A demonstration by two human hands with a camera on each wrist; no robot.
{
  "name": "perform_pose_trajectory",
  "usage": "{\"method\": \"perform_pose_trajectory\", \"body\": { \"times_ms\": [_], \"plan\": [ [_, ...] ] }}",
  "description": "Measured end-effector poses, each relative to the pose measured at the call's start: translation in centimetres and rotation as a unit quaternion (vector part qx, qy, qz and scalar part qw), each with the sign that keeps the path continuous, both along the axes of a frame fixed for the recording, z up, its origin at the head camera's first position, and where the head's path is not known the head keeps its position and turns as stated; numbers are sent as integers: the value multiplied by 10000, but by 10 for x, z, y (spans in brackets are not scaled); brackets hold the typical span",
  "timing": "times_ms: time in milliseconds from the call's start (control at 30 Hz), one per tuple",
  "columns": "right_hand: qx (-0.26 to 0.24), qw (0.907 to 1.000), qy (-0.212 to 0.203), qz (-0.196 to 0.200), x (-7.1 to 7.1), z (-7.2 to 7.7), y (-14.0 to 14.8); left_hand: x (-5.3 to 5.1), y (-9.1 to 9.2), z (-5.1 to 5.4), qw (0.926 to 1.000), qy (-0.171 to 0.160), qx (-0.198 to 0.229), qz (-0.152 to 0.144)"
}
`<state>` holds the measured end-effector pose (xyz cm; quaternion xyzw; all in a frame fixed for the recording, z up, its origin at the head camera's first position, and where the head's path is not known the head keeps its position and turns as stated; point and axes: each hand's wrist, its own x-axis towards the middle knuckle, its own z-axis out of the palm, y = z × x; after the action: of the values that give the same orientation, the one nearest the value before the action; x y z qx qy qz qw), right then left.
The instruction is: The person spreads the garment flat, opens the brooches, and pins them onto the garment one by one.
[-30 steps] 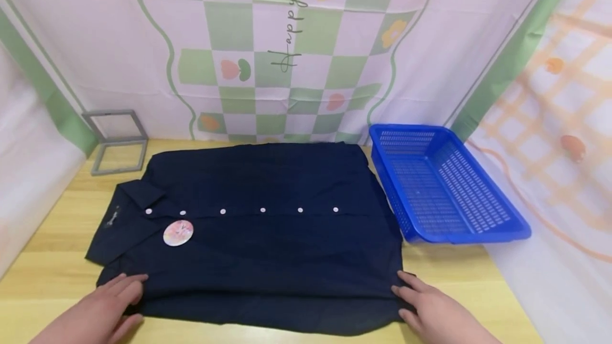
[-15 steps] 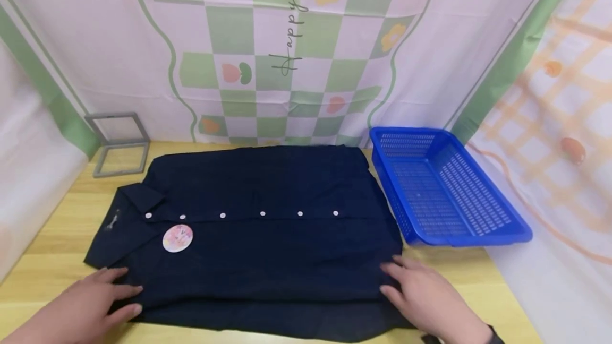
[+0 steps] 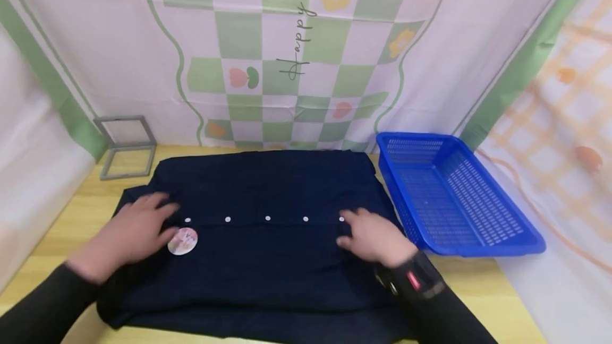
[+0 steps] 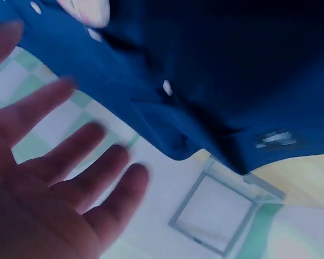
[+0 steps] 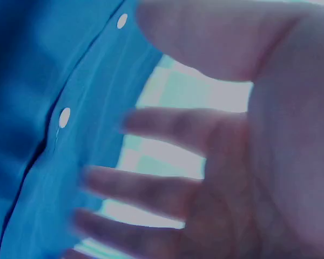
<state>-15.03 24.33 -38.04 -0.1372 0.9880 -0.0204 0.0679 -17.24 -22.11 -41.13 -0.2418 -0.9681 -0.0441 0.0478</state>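
Observation:
A dark navy shirt (image 3: 268,269) lies front side up in the head view, collar to the left, with a row of white buttons along its middle. Near the collar a round pink floral badge (image 3: 184,242) sits on the cloth. Over the collar end is my left hand (image 3: 136,230), its fingers spread and holding nothing; in the left wrist view the fingers (image 4: 97,156) look apart from the cloth. My right hand (image 3: 375,235) hovers above the hem end near the last button, fingers loosely extended and nothing held. The hands hide parts of the collar and hem.
To the right stands a blue perforated plastic basket (image 3: 416,200). A grey hinged frame (image 3: 128,161) stands at the back left. Behind the wooden table (image 3: 62,227) hangs a checked, flower-patterned curtain (image 3: 277,105).
Both hands have left the shirt's near edge and moved away from the body, over the middle of the shirt. The shirt itself lies much as before, and the view has shifted slightly.

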Motion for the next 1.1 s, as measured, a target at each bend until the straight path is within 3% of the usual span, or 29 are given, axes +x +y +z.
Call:
{"method": "perform_pose_trajectory", "body": {
  "times_ms": [100,167,267,333,533,733,967,1100],
  "plan": [
    [-216,9986,-285,-383,-50,-10,-9,-37,13,5,9972,-677,-131,284],
    [-265,9955,-568,-714,-80,-19,-9,-60,19,5,9898,-1334,-231,441],
    [-160,9872,-1111,-1130,-109,-25,-4,-83,24,2,9724,-2226,-285,637],
    [-54,9831,-1329,-1260,-121,-23,0,-91,26,0,9628,-2578,-238,772],
    [132,9833,-1310,-1253,-150,-8,9,-97,25,0,9566,-2679,-104,1143],
    [180,9792,-1353,-1499,-170,-20,24,-95,25,-2,9511,-2825,-9,1245],
    [11,9885,-645,-1366,-181,-26,27,-100,23,0,9529,-2781,33,1211],
    [-174,9885,-278,-1478,-188,-25,29,-101,25,-1,9539,-2757,61,1188]
  ]
}}
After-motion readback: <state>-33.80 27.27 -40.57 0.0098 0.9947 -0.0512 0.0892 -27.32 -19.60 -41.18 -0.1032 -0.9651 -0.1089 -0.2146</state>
